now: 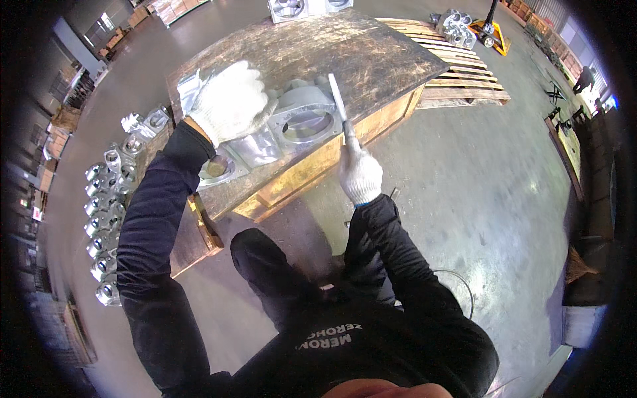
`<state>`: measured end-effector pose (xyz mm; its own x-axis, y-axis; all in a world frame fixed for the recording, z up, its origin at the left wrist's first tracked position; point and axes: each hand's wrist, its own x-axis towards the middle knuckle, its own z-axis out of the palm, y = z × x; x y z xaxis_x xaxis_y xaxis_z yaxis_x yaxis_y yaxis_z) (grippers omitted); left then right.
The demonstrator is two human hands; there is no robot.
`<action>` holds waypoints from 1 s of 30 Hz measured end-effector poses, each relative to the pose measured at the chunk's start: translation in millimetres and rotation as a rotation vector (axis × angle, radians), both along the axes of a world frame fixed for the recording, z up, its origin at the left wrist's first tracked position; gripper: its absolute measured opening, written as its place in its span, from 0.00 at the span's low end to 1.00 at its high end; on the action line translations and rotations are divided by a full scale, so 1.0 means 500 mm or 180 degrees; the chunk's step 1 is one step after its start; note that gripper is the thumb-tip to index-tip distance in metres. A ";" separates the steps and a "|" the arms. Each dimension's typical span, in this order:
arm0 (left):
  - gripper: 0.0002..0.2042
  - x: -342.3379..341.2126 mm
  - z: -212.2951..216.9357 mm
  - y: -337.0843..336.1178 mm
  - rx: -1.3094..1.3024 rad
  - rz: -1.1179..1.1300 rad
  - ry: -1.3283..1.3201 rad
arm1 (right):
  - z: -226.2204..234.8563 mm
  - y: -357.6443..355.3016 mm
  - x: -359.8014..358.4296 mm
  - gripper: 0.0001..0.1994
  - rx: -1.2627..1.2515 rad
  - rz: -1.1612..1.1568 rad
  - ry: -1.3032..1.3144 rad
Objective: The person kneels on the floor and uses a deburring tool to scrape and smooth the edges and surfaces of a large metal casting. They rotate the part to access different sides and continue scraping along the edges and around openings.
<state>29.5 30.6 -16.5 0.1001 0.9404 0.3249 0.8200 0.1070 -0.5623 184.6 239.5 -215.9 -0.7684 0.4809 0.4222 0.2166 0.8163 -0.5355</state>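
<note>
This is a metal workshop in a large, warehouse-like hall. The right hand (360, 176) grips a slim tool (338, 96) beside a worn wooden bench (358, 50), and the left hand (232, 99) is at the metal castings (308, 101) along its near edge. Well left of the grip, rows of similar parts (98, 225) stand on the floor (458, 179), which is smooth, grey and broad. Past the bench, ahead and to the right of the grip, lies a slatted pallet (464, 83) with more parts on it, and a yellow-orange pallet jack (501, 40) just beyond. Far ahead and left are stacked boxes (176, 8); far right, another person (584, 78).
</note>
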 end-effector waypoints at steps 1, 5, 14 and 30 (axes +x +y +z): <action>0.14 0.001 0.001 0.001 0.0101 -0.0101 -0.0006 | -0.001 0.001 -0.002 0.34 0.0204 -0.0027 0.0282; 0.14 0.005 0.002 0.003 0.0104 -0.0065 -0.0092 | 0.002 -0.003 -0.020 0.33 0.0445 -0.0080 0.0943; 0.13 0.002 0.001 0.004 -0.0024 0.0095 -0.0062 | -0.019 -0.027 -0.033 0.33 0.0623 -0.0174 0.0910; 0.20 -0.113 0.028 -0.123 0.2016 0.1886 -0.3129 | -0.016 0.160 0.050 0.22 -0.0802 0.1537 0.0861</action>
